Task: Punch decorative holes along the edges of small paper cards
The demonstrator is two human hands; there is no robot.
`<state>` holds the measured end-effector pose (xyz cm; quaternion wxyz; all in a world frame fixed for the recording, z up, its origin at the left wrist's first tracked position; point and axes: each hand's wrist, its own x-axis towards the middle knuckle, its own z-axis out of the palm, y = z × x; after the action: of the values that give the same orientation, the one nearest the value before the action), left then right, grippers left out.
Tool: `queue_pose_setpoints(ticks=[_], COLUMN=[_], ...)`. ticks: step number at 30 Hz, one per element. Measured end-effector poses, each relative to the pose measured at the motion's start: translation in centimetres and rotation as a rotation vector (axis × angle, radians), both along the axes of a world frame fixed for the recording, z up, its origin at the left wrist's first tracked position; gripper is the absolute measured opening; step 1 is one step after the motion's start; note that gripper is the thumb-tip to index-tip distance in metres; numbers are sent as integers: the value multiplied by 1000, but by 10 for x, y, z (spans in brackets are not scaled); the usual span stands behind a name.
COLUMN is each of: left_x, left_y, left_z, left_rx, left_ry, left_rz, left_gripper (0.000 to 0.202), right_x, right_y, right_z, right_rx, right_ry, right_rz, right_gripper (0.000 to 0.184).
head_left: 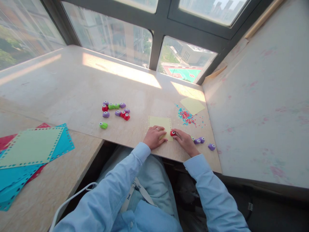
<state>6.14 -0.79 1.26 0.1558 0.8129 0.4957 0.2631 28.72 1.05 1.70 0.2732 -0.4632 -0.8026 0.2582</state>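
A pale yellow sheet of paper [154,121] lies in front of me, with small punched holes along its left, top and right edges. My left hand [155,137] rests on this sheet, fingers spread flat and holding it down. At the sheet's right edge, my right hand [184,140] grips a small red craft hole punch [172,133]. The paper's edge meets the punch; whether it sits inside the slot I cannot tell. Just right of my right hand stand purple craft punches [199,140], and a green one is partly hidden by the hand.
Several red, green and purple punches [116,113] stand left of the sheet. Red and blue paper confetti [186,116] lies beyond my right hand, beside another yellow sheet [192,105]. Punched coloured sheets [33,146] are stacked at left. A wall [260,106] bounds the right side.
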Motion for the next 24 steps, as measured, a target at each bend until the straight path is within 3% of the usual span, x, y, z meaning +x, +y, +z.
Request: queue_pose_setpoints(ticks=[6, 17, 24], left_x=[2, 0, -1], left_y=[-3, -5, -6], left_z=[1, 4, 1], left_rx=[26, 23, 40], left_ry=[58, 15, 40], left_rz=[-7, -42, -75], left_gripper=[30, 28, 27], right_x=[-6, -7, -10], right_y=[-5, -37, -40], right_z=[8, 9, 7], right_rx=[133, 158, 180], right_ry=[-21, 40, 43], right_rz=[-63, -119, -187], right_gripper=[27, 23, 19])
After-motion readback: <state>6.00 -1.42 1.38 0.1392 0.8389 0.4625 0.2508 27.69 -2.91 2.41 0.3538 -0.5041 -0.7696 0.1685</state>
